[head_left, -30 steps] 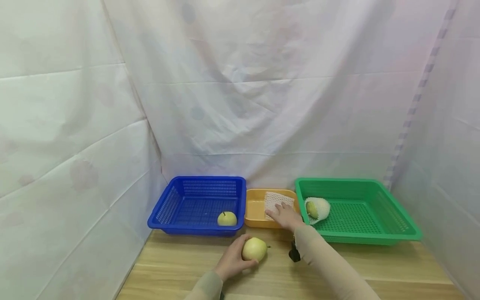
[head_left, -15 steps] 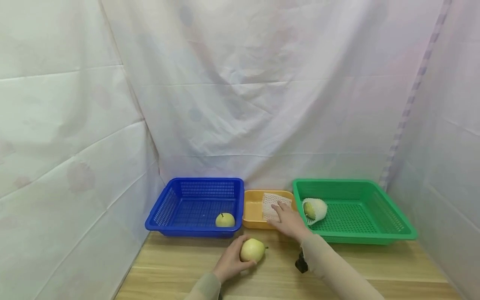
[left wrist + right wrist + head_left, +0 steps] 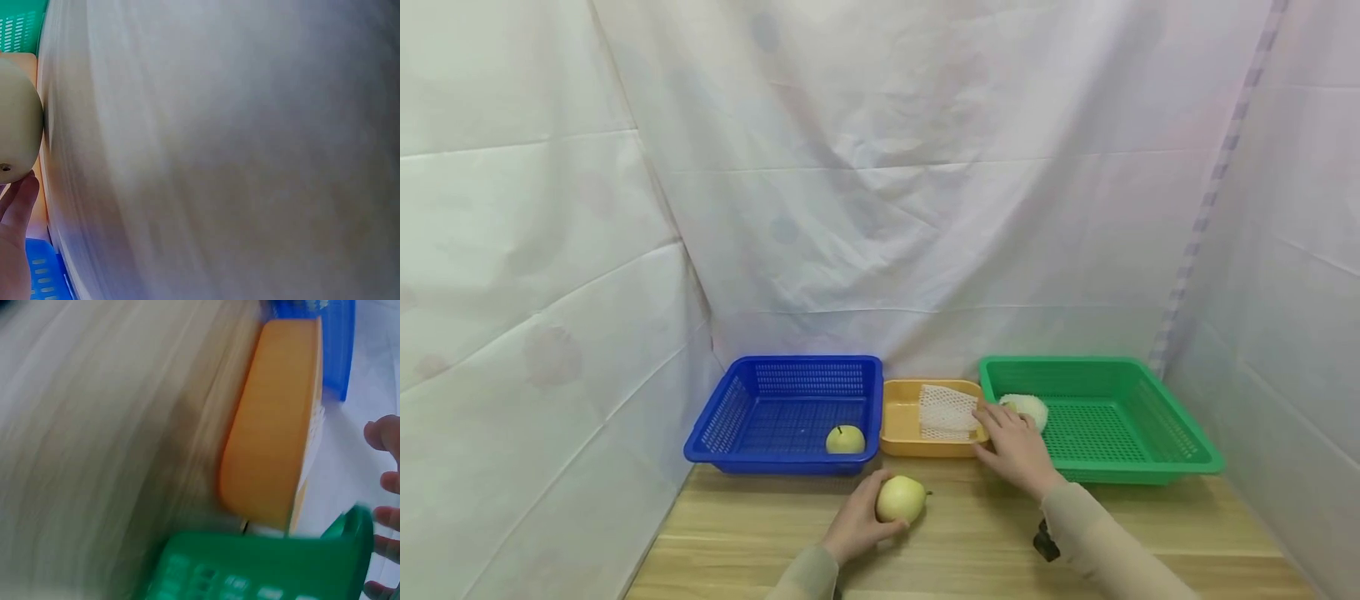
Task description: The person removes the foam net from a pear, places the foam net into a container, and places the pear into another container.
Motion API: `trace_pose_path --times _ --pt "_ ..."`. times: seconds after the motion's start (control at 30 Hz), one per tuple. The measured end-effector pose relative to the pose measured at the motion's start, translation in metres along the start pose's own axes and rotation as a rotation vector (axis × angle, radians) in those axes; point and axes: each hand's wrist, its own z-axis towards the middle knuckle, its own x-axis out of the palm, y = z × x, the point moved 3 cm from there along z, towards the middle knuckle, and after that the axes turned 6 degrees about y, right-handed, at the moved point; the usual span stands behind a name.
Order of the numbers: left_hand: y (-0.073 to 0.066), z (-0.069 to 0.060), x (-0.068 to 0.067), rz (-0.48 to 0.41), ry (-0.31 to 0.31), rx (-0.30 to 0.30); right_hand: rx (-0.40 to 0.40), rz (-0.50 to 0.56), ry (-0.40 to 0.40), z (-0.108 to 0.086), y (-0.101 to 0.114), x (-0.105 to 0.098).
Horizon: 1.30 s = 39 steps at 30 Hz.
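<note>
My left hand [image 3: 859,518] grips a pale yellow pear [image 3: 901,500] on the table, its stem pointing right; in the left wrist view only part of the pear [image 3: 19,122] and the fingers show at the left edge. My right hand [image 3: 1017,446], fingers spread and holding nothing, hovers by the edge where the orange tray [image 3: 928,450] meets the green basket [image 3: 1150,471]. White foam net sleeves [image 3: 947,410] lie flat in the tray. Partly hidden behind the right hand, a pear in a foam net [image 3: 1032,410] sits inside the green basket.
The blue basket [image 3: 782,460] stands left of the tray with one bare pear [image 3: 846,439] in its front right corner. A white curtain [image 3: 850,250] hangs behind and at both sides. All containers stand along the back of the wooden table [image 3: 947,550].
My right hand has moved off the foam nets to the right, toward the green basket's left rim, and now covers part of the netted pear. The left hand keeps holding its pear in place.
</note>
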Motion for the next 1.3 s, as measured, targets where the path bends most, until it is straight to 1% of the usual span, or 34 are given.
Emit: trace_pose_path --times 0.13,0.3,0.5,0.63,0.87,1.1,1.3 --pt "0.0 -0.001 0.0 0.005 0.0 0.0 0.0 0.004 0.007 -0.009 -0.011 0.003" --pt "0.002 -0.002 0.001 0.0 0.009 -0.019 -0.004 0.025 0.015 -0.019 -0.019 0.007" --pt "0.004 -0.003 0.002 -0.008 0.018 -0.018 -0.019 0.027 -0.018 -0.03 -0.027 0.012" --pt "0.003 -0.001 0.001 -0.009 0.013 -0.015 -0.011 0.02 -0.05 -0.034 -0.03 0.013" --pt "0.003 0.001 0.001 -0.008 0.012 -0.014 0.027 -0.057 -0.086 -0.044 -0.032 0.018" --pt "0.001 0.001 0.001 -0.015 0.013 -0.026 0.014 -0.124 -0.155 -0.054 -0.031 0.019" --pt "0.001 0.0 0.002 -0.01 0.012 -0.02 0.006 -0.157 -0.213 -0.062 -0.029 0.02"
